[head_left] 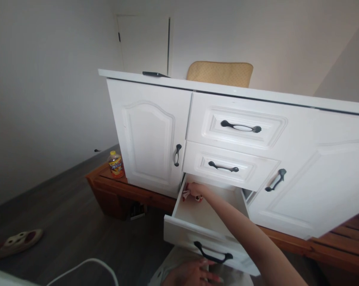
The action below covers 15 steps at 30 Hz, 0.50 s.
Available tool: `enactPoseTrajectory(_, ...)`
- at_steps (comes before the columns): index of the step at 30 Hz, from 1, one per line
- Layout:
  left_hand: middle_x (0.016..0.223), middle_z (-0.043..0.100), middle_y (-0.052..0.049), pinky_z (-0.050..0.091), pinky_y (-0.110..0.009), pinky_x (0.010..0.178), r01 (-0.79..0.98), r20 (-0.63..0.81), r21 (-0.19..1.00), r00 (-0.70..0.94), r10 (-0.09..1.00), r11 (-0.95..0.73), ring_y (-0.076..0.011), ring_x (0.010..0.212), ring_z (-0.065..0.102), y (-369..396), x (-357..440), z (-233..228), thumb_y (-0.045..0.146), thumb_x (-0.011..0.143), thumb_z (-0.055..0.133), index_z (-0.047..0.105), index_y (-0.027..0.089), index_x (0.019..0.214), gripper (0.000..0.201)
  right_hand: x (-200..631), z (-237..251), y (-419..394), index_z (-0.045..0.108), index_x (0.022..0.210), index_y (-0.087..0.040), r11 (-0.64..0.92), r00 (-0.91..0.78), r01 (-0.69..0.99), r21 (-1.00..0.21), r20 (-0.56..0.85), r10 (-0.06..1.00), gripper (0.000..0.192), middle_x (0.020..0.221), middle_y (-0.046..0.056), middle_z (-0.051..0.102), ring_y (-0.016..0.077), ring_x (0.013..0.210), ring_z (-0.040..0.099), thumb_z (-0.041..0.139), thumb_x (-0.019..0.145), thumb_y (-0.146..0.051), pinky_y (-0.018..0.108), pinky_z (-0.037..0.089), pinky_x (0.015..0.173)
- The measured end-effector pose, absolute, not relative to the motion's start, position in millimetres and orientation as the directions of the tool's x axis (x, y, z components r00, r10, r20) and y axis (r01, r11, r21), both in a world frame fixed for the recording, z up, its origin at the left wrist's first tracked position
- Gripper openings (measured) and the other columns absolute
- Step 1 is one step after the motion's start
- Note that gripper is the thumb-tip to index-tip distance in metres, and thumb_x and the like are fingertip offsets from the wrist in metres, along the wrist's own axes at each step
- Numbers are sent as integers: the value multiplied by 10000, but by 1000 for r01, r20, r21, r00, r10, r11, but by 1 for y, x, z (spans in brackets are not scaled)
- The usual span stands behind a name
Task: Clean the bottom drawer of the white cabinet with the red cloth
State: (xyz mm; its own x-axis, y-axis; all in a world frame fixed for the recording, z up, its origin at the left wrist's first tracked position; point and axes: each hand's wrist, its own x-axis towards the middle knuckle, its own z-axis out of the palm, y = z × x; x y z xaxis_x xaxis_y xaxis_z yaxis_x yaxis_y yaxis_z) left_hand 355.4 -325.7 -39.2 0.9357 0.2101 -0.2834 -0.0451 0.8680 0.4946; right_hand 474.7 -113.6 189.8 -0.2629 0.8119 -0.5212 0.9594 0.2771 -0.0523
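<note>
The lowest of three drawers (215,206) is pulled out, showing its pale inside. My right hand (194,189) reaches into its back left corner, with fingers closed round a small red-and-white item (186,194) whose kind I cannot make out. More red and white shows under the palm, partly hidden by the hand. My left hand (189,274) is low in the view, just below the black drawer handle (213,253). Its fingers are stretched out and apart; whether a fingertip touches the handle I cannot tell.
The white cabinet (149,139) has two closed drawers above and a door on each side. It stands on a brown wooden base (155,198). A yellow-capped bottle (116,165) stands at the left. A white cable (91,260) and a person's shoe (23,240) are lower left.
</note>
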Motion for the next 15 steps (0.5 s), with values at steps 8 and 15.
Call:
enactPoseTrajectory(8, 1469, 594, -185, 409, -374, 840, 37, -294, 487, 948, 124, 873, -334, 1235, 647, -323, 358, -19, 655, 748, 787, 525, 204, 1415, 847, 466, 186, -199, 775, 1052, -193, 410, -470, 870, -274, -714, 519, 365, 692, -7, 743, 171, 632, 687, 659, 724, -85, 249, 507, 597)
enactPoseTrajectory(15, 1451, 610, -189, 401, -452, 974, 44, -315, 520, 938, 144, 853, -361, 1226, 650, -321, 361, -37, 685, 671, 811, 526, 201, 1419, 935, 530, 213, -150, 736, 1198, -114, 165, -218, 974, -155, -446, 868, 463, 1166, 204, 782, 287, 1052, 731, 576, 772, -30, 306, 533, 786)
